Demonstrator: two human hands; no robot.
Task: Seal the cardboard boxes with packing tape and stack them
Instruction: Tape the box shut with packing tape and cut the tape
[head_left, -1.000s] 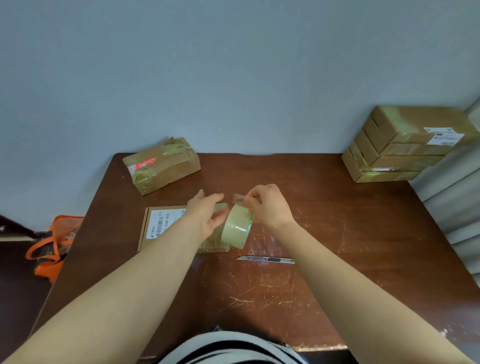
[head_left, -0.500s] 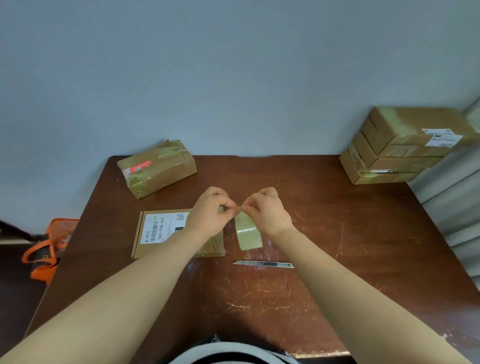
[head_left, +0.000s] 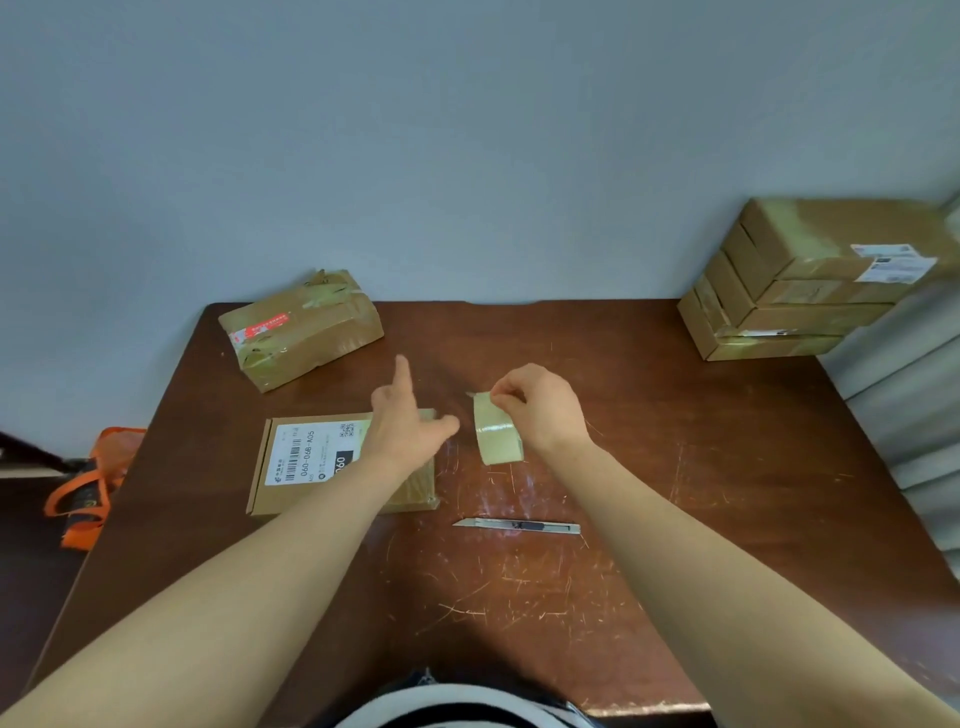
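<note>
Right hand (head_left: 540, 410) pinches a glossy round tape roll (head_left: 496, 434) above the scratched desk (head_left: 675, 467); left hand (head_left: 410, 426), fingers spread, holds nothing.

Only thing I can actually read is the white label (head_left: 311, 457) on the flat box (head_left: 270, 501) by the table's (head_left: 727, 467) left edge: "060-06B-A05", plus a white "060" on black. The red sticker (head_left: 265, 325) on the far-left-corner taped box (head_left: 322, 338) and the labels (head_left: 893, 262) on the far-right stack (head_left: 779, 312) are too blurry.
</note>
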